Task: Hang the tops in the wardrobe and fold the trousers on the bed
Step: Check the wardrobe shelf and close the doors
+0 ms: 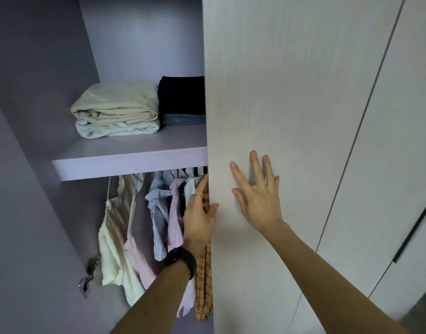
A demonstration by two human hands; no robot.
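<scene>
The wardrobe stands open on its left half. Several tops hang from the rail under the shelf: a cream one, pink and blue striped shirts, and an orange checked one at the door's edge. My left hand holds the edge of the pale wardrobe door, thumb on the front and fingers behind it. Flat on the door's front lies my right hand, fingers spread. Folded trousers lie on the shelf: a beige pair on a pale one, and a black pair on a blue one.
A metal hinge sits on the wardrobe's left inner wall. Further closed door panels with a dark handle stand to the right. The bed is out of view.
</scene>
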